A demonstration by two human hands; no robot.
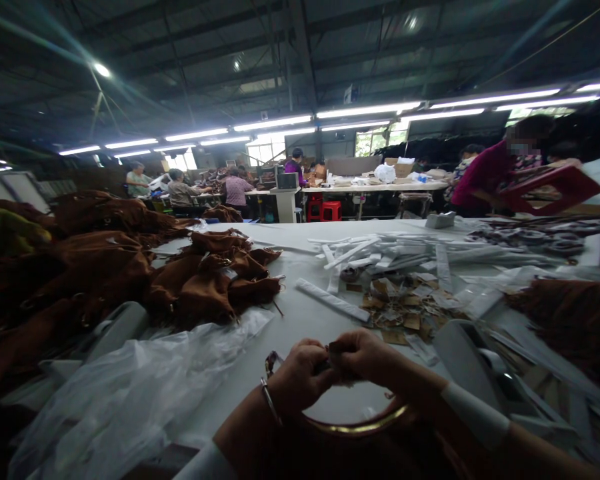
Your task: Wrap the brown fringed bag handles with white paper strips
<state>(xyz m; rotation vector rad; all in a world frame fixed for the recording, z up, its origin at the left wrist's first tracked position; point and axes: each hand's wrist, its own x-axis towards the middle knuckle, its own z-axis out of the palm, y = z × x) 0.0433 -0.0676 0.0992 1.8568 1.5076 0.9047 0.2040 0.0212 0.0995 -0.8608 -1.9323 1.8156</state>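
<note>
My left hand (303, 377) and my right hand (363, 357) meet above the table's near edge, their fingers closed together on a small dark piece too hidden to make out. A patterned strip (270, 362) shows beside my left wrist, which wears a silver bangle. Just below the hands curves a gold-coloured rim (360, 427) on a dark brown item, which lies close to my body and is mostly in shadow.
Brown bags (200, 283) pile up at left, with clear plastic (145, 380) in front. White wrapped strips (380, 250) and brown tags (405, 307) cover the right side. Grey dispensers (473, 360) flank the hands. A person at right holds a red frame (555, 190); others sit behind.
</note>
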